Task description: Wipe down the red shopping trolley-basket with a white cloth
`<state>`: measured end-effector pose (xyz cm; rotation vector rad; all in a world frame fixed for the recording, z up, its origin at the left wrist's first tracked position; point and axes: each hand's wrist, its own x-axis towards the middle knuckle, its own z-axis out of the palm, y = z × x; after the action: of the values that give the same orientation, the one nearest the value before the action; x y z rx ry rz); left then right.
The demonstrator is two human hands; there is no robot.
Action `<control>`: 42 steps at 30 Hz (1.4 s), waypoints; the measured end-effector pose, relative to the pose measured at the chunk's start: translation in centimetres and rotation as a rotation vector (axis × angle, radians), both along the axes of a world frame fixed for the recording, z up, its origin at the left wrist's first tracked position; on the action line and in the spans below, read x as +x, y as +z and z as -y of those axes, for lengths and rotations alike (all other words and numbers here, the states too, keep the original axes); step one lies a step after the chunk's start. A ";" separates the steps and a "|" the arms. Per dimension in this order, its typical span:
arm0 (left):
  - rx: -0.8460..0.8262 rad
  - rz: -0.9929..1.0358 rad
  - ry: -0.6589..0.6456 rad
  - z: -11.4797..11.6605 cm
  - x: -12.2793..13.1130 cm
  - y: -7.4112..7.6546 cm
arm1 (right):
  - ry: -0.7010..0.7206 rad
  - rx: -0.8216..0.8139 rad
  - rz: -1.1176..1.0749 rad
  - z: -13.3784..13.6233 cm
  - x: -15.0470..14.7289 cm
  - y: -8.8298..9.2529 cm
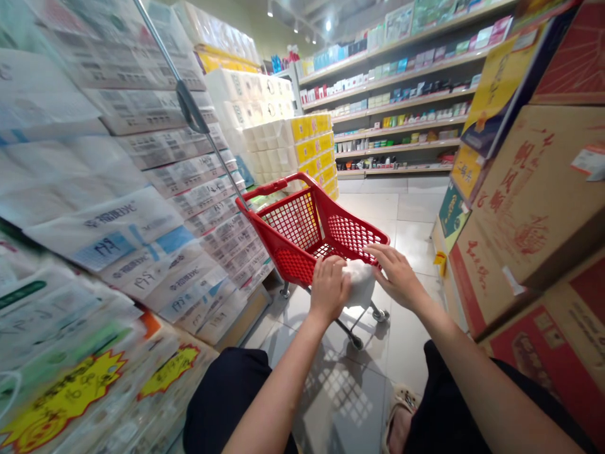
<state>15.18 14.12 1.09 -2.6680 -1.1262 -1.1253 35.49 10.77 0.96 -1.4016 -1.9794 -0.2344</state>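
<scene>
A small red shopping cart (302, 227) stands on the floor in front of me, its near end facing my hands. At that end a crumpled white cloth (358, 282), or perhaps a wipe, hangs over the rim between my two hands. My left hand (329, 287) has its fingers bent over the cart's edge and its thumb against the cloth, which it grips. On the other side, my right hand (397, 272) has fingers stretched toward the rim and apart from the thumb; the thumb is by the cloth's right edge.
Stacked tissue packs (155, 252) rise on the left, with yellow price signs (70, 400) low down. Cardboard cartons (534, 208) are piled on the right. Shelves (397, 94) of small boxes and bottles line the back. A metal pole (222, 164) slants above the cart's left corner.
</scene>
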 end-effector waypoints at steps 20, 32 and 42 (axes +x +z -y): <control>-0.107 -0.099 -0.190 -3.5 -6.2 -0.6 | 0.060 -0.007 0.155 -3.7 1.0 -3.5; -0.114 -0.028 -0.146 -2.8 -5.8 -1.6 | 0.034 -0.054 0.081 -0.4 -7.4 -2.4; -0.206 0.026 -0.205 -2.8 -6.9 -1.3 | -0.169 0.020 -0.064 -4.5 2.5 -3.8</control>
<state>8.26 16.95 -0.16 -2.9949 -1.0449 -1.1322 38.02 15.24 -2.82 -1.5463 -1.8038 -0.2813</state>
